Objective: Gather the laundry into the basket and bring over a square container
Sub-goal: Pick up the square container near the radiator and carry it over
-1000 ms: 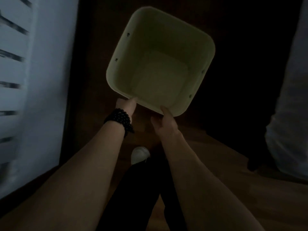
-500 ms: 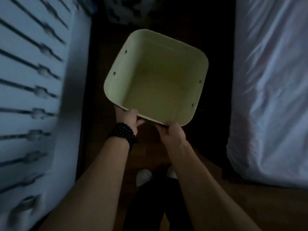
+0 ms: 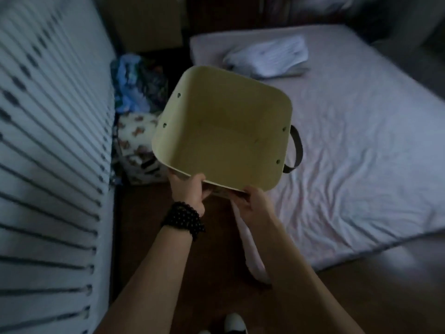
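I hold a pale yellow square container [image 3: 240, 109] in front of me, its open top facing me and nothing inside. A dark strap handle [image 3: 295, 148] sticks out on its right side. My left hand [image 3: 189, 191], with a black bead bracelet at the wrist, grips the near rim at its left corner. My right hand [image 3: 255, 201] grips the same rim at the right. A folded white cloth [image 3: 269, 56] lies on the mattress beyond. A pile of patterned laundry [image 3: 134, 112] sits on the floor to the left.
A wide mattress [image 3: 361, 153] with a wrinkled pale sheet fills the right side. A white slatted panel [image 3: 48, 165] stands along the left. Dark wooden floor [image 3: 216, 273] runs between them. A brown box [image 3: 149, 22] stands at the back.
The view has risen and swung along the room: the mattress, the white cloth and the laundry pile have come into sight. Both hands keep hold of the container's near rim.
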Motion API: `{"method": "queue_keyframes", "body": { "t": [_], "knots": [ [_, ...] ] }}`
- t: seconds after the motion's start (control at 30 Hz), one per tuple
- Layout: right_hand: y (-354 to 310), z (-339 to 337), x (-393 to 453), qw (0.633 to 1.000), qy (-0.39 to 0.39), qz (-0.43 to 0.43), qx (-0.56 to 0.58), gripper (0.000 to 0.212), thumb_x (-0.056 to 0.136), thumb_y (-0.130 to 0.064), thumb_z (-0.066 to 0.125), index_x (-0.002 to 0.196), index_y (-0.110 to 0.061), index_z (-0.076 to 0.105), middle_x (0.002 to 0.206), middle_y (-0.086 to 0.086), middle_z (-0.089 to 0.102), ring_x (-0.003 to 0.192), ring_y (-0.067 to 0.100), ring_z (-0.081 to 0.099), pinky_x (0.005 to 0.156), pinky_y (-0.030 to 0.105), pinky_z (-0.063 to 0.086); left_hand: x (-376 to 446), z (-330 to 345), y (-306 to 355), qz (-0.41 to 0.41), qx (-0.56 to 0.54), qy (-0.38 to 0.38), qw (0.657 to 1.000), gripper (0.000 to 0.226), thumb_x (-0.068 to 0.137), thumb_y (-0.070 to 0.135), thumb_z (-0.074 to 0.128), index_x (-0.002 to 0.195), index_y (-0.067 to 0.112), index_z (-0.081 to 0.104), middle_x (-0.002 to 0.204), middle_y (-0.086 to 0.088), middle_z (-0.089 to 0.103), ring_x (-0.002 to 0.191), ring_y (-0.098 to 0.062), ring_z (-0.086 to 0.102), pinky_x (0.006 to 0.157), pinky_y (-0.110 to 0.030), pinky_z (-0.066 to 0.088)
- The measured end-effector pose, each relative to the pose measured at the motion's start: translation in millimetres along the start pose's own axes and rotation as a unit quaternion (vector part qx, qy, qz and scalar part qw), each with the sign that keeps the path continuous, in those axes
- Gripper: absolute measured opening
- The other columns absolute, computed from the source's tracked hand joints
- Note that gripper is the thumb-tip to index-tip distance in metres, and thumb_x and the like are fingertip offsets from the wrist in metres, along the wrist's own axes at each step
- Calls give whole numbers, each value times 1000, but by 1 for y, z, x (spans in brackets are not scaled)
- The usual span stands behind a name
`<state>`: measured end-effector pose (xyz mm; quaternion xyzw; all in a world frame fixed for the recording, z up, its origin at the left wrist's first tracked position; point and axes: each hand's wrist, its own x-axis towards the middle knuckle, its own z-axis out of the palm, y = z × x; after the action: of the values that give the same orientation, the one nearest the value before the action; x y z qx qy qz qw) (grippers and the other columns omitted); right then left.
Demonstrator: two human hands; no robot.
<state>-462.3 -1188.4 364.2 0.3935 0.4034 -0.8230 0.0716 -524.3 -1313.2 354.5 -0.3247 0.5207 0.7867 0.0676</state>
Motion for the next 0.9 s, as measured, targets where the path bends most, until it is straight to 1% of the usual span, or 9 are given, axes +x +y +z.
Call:
{"method": "queue_keyframes", "body": {
  "t": [0.03, 0.1, 0.17, 0.27, 0.33, 0.47, 0.57, 0.7, 0.9],
  "knots": [
    [-18, -14, -18, 997, 28, -27, 61, 13, 100, -1, 44, 92, 2, 54, 101, 17, 58, 82, 22, 61, 66, 22, 61, -28, 19, 5, 0, 2, -25, 1000, 89, 80, -12, 59, 149, 37, 35, 129, -1, 56, 106, -24, 61, 61, -36, 62],
    [-49, -39, -52, 992, 44, -53, 106, 14, 95, -5, 48, 82, -7, 54, 102, 22, 61, 91, 28, 66, 82, 31, 62, -72, 46, 3, -1, -5, -54, 999, 87, 77, -14, 60, 148, 33, 37, 128, -7, 60, 101, -26, 65, 59, -35, 62],
    [-75, -68, -82, 983, 69, -98, 139, 13, 90, -2, 55, 96, 5, 64, 118, 32, 65, 104, 35, 68, 90, 38, 61, -114, 76, -7, -16, -16, -92, 996, 84, 74, -15, 60, 143, 31, 41, 126, -15, 63, 105, -34, 67, 70, -45, 63],
    [-117, -143, -123, 962, 121, -147, 197, 37, 93, 6, 53, 128, 16, 53, 122, 26, 64, 88, 28, 68, 65, 30, 64, -190, 128, -35, -47, -13, -163, 985, 77, 75, -19, 57, 135, 30, 47, 127, -21, 64, 110, -39, 67, 88, -55, 58],
    [-144, -180, -153, 953, 138, -164, 215, 42, 96, 3, 50, 137, 13, 46, 119, 22, 57, 85, 27, 65, 62, 29, 63, -229, 158, -54, -65, -16, -206, 976, 85, 77, -22, 55, 143, 29, 38, 129, -22, 61, 109, -41, 67, 85, -55, 59],
    [-197, -279, -201, 923, 201, -211, 250, 39, 90, 6, 58, 126, 19, 53, 122, 34, 64, 102, 39, 68, 78, 38, 62, -309, 240, -108, -101, 3, -291, 951, 81, 78, -22, 59, 140, 24, 35, 125, -21, 62, 93, -34, 70, 74, -52, 62],
    [-237, -356, -234, 907, 224, -233, 269, 40, 90, 4, 60, 127, 19, 54, 123, 34, 65, 103, 37, 69, 54, 26, 61, -370, 305, -153, -117, 32, -349, 929, 77, 78, -18, 64, 135, 27, 36, 126, -20, 61, 101, -38, 70, 75, -53, 62],
    [-292, -461, -263, 878, 268, -270, 291, 40, 91, 3, 59, 127, 20, 52, 123, 36, 63, 111, 45, 66, 84, 41, 61, -441, 392, -216, -120, 71, -411, 901, 77, 77, -13, 67, 137, 27, 39, 128, -20, 62, 103, -41, 70, 78, -56, 61],
    [-351, -589, -265, 838, 339, -300, 305, 23, 85, -2, 63, 106, 8, 63, 83, 23, 74, 70, 33, 74, 64, 40, 62, -506, 497, -296, -133, 132, -459, 868, 68, 78, -16, 62, 129, 22, 40, 125, -18, 60, 102, -43, 68, 63, -43, 63]
  ]
}}
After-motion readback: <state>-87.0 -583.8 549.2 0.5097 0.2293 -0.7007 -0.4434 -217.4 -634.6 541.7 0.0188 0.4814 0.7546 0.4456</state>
